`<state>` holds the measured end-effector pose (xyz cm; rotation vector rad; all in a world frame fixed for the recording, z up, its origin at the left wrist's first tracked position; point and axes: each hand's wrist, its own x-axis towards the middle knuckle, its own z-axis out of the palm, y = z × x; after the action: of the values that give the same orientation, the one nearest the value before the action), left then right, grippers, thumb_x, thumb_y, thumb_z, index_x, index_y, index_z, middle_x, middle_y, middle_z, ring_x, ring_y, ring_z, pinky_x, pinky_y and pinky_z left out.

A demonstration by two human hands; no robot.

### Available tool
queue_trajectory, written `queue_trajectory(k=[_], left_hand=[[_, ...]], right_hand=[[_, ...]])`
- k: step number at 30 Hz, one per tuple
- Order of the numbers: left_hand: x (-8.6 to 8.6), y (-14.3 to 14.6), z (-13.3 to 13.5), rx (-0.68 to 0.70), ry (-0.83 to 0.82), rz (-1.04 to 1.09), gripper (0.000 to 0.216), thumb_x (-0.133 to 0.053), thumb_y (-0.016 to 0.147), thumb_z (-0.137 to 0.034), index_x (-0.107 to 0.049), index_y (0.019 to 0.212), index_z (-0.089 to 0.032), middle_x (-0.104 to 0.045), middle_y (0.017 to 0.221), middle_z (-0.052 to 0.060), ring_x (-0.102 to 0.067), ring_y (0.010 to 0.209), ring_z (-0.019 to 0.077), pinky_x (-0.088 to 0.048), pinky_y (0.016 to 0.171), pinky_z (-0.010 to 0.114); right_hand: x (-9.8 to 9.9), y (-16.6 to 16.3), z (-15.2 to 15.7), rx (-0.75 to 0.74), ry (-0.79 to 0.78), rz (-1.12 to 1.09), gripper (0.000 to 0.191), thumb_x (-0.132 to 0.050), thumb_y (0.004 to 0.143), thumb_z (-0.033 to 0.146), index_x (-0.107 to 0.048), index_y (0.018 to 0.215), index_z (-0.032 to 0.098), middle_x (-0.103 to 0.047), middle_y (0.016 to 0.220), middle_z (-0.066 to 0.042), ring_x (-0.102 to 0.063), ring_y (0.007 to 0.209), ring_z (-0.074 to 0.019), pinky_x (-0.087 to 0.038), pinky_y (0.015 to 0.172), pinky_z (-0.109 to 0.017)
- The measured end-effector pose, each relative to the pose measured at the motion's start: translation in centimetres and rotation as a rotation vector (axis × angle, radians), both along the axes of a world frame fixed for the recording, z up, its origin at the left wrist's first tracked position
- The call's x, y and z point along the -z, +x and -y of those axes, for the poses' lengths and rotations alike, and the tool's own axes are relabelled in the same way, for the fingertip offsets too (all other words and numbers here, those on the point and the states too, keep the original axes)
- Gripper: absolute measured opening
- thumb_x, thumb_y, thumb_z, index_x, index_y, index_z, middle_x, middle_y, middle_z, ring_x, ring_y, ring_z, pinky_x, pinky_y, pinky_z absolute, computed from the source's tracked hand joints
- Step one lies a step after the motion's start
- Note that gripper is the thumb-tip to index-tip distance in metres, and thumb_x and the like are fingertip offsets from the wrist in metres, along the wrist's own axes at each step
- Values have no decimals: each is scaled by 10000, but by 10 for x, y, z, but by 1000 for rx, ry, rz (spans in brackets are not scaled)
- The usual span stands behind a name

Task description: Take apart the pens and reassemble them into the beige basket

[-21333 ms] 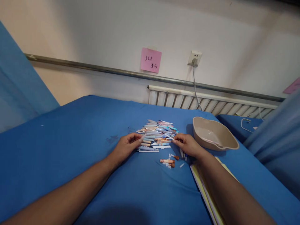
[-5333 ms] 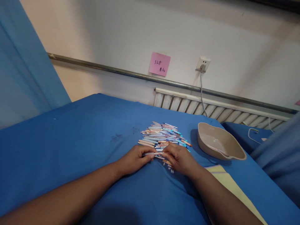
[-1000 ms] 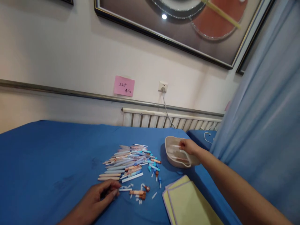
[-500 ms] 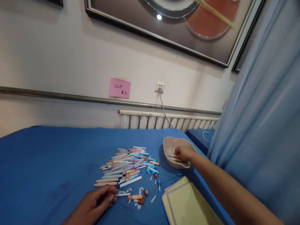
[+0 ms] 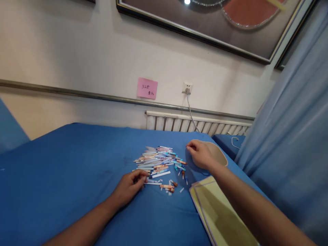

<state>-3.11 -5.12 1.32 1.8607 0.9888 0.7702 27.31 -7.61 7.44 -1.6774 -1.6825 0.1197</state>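
1 left hand (image 5: 131, 185), 1 right hand (image 5: 201, 155), making 2 in play; pens (image 5: 156, 160), jumbled, beat any count; 1 basin (image 5: 218, 153), 1 socket (image 5: 187, 87), 1 radiator (image 5: 177, 123), 1 wall rail (image 5: 102, 97), 2 blue curtains (image 5: 289, 126)

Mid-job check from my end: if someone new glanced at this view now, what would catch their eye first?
Probably the jumbled pile of slender pens on the blue cloth near the middle of the view, with the left hand at its near left edge. Next might come the pink note on the wall, and the beige basin right of the pile, partly hidden by the right hand.
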Motion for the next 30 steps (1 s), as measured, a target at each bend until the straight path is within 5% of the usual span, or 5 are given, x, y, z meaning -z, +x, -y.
queue_trajectory(k=[6, 12, 23, 30], left_hand=[[3, -7, -5, -64, 27, 45, 273, -532, 769, -387, -617, 893, -159, -609, 656, -15, -539, 566, 126, -424, 567, 229], [8, -9, -9, -99, 17, 59, 279, -531, 770, -378, -610, 907, -148, -636, 702, 8, -550, 576, 124, -435, 573, 234], [15, -9, -18, -116, 42, -39, 245, -533, 772, -361, -615, 899, -168, -613, 704, -11, -559, 638, 141, -435, 602, 237], [6, -8, -8, 102, 226, -223, 202, -455, 840, -284, -625, 906, -196, -648, 872, 18, -576, 799, 160, -436, 742, 261]], right_hand=[[45, -101, 4, -181, -43, -271, 146, -509, 798, 287, -614, 767, 191, -608, 677, 18, -530, 604, -117, -375, 560, -211], [94, -95, 1, -203, -168, -263, 110, -519, 775, 238, -608, 738, 186, -611, 678, 13, -529, 614, -117, -377, 556, -203], [88, -87, 6, -275, -284, -122, 104, -501, 781, 214, -588, 726, 198, -621, 677, 15, -528, 603, -115, -344, 538, -199], [89, -80, 5, -262, -258, -95, 116, -484, 791, 230, -575, 724, 201, -611, 653, 19, -513, 583, -111, -316, 527, -196]])
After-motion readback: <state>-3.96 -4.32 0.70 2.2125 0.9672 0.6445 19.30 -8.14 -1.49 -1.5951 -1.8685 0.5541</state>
